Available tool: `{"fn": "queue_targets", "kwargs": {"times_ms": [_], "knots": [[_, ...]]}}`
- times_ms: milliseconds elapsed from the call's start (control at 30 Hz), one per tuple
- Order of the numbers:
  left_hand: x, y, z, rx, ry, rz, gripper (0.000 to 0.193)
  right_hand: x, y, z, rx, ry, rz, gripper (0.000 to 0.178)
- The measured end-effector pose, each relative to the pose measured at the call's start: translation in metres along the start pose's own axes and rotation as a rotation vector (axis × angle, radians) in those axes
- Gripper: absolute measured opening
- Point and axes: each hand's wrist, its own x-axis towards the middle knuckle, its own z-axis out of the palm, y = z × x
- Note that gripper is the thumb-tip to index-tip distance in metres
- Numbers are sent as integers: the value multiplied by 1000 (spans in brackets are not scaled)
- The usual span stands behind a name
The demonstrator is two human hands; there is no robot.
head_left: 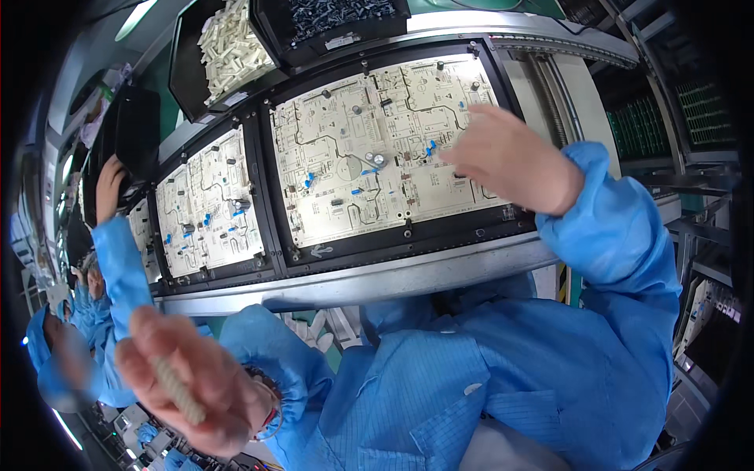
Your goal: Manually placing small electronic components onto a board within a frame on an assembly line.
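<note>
My left hand (192, 381) is raised close to the camera at the lower left, away from the boards. Its fingers are curled round a ribbed, off-white stick-shaped part (179, 392). Over the right side of a large pale circuit board (322, 224), my right hand (514, 161) reaches with bent fingers drawn together. Its fingertips are slightly blurred, and anything between them is hidden. Blue, black and silver components stand on this board, including a blue component (430, 147) just left of my right fingers.
Black frames (263, 196) hold the boards along a metal rail (369, 279). Another populated board (212, 212) lies to the left. Behind are a bin (184, 74) of off-white sticks and a bin (306, 51) of dark parts. A co-worker's hand (110, 188) reaches in at left.
</note>
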Motion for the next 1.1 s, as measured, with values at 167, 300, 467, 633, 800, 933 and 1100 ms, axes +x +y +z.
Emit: {"fn": "queue_targets", "kwargs": {"times_ms": [167, 300, 467, 633, 800, 933, 1100], "knots": [[23, -40, 25, 280, -123, -157, 25, 57, 29, 23, 236, 180, 101, 17], [43, -86, 46, 141, -250, -447, 26, 77, 51, 59, 87, 253, 41, 14], [50, -122, 74, 132, -350, -506, 22, 81, 46, 20, 96, 229, 100, 11], [66, -181, 103, 585, -624, -239, 26, 61, 84, -43, 261, 542, 226, 9], [75, -224, 134, 861, -671, 99, 39, 33, 107, -59, 326, 628, 270, 11], [79, -234, 136, 946, -680, 114, 40, 37, 112, -64, 314, 645, 232, 12], [80, -235, 144, 976, -701, 63, 40, 28, 114, -76, 282, 730, 181, 11]]}}
